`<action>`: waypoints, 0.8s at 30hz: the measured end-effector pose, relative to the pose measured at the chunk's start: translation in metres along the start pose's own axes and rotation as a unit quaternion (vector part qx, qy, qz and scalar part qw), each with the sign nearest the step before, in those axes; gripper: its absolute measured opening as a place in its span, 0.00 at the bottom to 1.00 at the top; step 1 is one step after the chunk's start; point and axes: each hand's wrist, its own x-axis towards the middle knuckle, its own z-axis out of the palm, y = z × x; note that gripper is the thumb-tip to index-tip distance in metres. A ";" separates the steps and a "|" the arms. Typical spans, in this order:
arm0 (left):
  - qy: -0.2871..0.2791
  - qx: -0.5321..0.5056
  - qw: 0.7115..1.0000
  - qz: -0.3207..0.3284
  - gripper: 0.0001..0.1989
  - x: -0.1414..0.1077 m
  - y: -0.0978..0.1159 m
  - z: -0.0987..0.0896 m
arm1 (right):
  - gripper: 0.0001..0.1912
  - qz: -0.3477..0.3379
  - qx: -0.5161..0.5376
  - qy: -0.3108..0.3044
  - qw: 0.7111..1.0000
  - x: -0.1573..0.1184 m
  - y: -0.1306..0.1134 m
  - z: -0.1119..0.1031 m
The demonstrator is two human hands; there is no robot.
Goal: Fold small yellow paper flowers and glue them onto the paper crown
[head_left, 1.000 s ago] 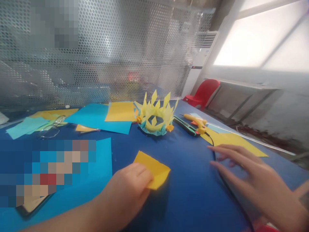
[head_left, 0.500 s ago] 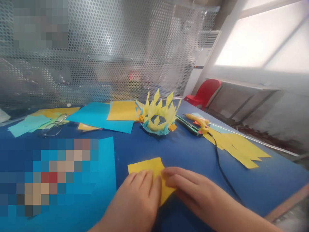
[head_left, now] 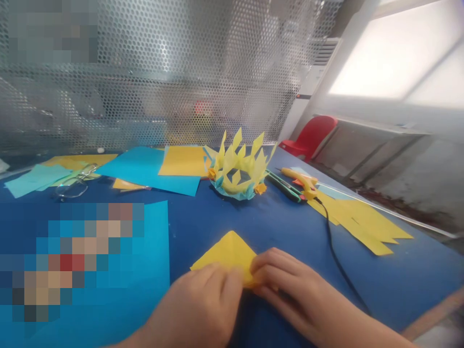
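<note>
A small sheet of yellow paper [head_left: 228, 251] lies on the blue table in front of me, one corner pointing away. My left hand [head_left: 208, 299] covers its near left part, fingers curled down onto it and slightly blurred. At the paper's right corner, my right hand [head_left: 290, 282] has its fingers closed on the edge. The near side of the sheet is hidden under both hands. Beyond them stands a yellow paper crown [head_left: 235, 169] with pointed tips, a light blue band and orange pieces.
A yellow glue gun [head_left: 302, 181] with a black cord lies right of the crown, beside a green box cutter [head_left: 284, 186]. Yellow strips [head_left: 362, 220] rest farther right. Blue paper [head_left: 152, 270] covers the left, partly pixelated. Glasses [head_left: 74, 186] lie near a perforated metal screen [head_left: 163, 72].
The yellow paper has turned so that a corner now points away from me. My right hand has closed in on its right corner, and the view has shifted slightly.
</note>
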 end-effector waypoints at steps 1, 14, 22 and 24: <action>-0.043 -0.020 0.999 -0.004 0.18 0.003 -0.003 -0.001 | 0.10 0.035 0.018 0.002 0.999 0.002 0.000 0.001; -0.165 0.103 0.981 0.019 0.24 -0.025 -0.002 0.023 | 0.13 0.238 -0.023 -0.002 0.971 0.024 0.005 0.009; -0.138 0.188 0.970 0.064 0.21 -0.032 -0.006 0.028 | 0.12 0.241 0.024 0.023 0.970 0.028 0.013 0.017; -0.155 0.208 0.965 0.031 0.20 -0.028 -0.002 0.025 | 0.14 0.217 0.016 0.023 0.976 0.029 0.018 0.018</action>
